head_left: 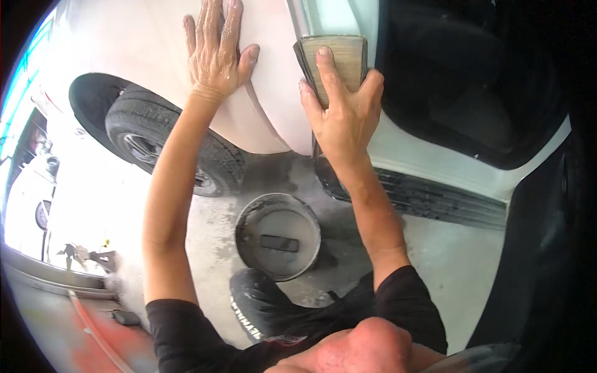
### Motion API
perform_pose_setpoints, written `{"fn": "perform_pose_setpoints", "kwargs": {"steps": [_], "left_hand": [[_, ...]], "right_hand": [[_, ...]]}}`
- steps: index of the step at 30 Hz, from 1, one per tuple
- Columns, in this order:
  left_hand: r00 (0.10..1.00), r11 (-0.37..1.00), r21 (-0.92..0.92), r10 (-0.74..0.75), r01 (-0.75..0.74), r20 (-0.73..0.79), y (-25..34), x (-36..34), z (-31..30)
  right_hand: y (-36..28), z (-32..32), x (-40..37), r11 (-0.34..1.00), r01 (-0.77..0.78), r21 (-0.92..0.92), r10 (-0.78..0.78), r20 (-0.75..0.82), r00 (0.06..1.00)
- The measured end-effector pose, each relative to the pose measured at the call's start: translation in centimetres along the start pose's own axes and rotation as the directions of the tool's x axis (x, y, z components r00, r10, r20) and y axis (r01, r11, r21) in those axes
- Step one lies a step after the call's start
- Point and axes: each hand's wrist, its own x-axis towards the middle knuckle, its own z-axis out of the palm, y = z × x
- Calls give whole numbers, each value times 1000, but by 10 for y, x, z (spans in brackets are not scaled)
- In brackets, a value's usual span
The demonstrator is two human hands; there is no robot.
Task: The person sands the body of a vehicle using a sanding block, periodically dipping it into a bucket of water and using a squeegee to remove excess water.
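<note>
My left hand [214, 59] lies flat on the pale car body panel [270, 56], fingers spread and wet-looking, with nothing held. My right hand [347, 112] grips a wooden sanding block [348, 59] with dark sandpaper showing along its sides. The index finger rests on top of the block, and the thumb is at its left side. The block is against the white edge of the bodywork, near the door opening. Its underside is hidden.
A round bucket [239, 233] of cloudy water stands on the concrete floor below, with a dark rectangular block [279, 243] in it. Left of it is a car wheel [149, 124]. A ribbed step [441, 199] runs below the dark door opening [460, 81]. An orange-stained panel [81, 336] lies lower left.
</note>
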Motion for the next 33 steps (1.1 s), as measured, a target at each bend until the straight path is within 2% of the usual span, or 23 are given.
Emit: {"fn": "perform_pose_setpoints", "kwargs": {"steps": [1,5,7,11,12,15,16,20,24,27,29,33], "left_hand": [[999,1000,-25,5,-6,-44,4,4,-2],[1000,1000,4,2,-2,-6,4,3,-1],[1000,1000,-10,11,-11,-13,3,4,-3],[1000,1000,-26,-2,1,-28,3,2,2],[1000,1000,-23,-6,5,-23,4,2,2],[1000,1000,-27,-4,3,-25,2,5,-3],[1000,1000,-28,-8,8,-25,2,4,-4],[1000,1000,-19,-9,8,-17,3,2,-1],[1000,1000,-19,-1,1,-6,2,2,0],[1000,1000,-2,5,-5,23,0,4,-4],[999,1000,9,5,-5,37,1,2,-5],[1000,1000,4,12,-12,26,3,0,-3]], "right_hand": [[1,2,-9,1000,1,-5,-1,-6,1000],[14,-4,-58,999,9,-41,-9,5,1000],[11,-3,-50,999,-11,-41,10,-4,1000],[11,2,-9,998,59,-10,-60,-70,996],[13,-1,-25,999,34,-26,-34,-20,999],[23,1,-75,998,5,67,-3,-17,1000],[16,-5,-65,1000,-15,-2,15,21,1000],[-2,-4,3,999,9,-34,-10,-35,999],[18,-3,-51,1000,25,-6,-25,-35,999],[10,-6,-41,1000,4,-3,-4,-28,1000],[-2,-4,5,1000,-1,-13,0,-46,999],[16,-3,-44,1000,14,-6,-14,-38,999]]}}
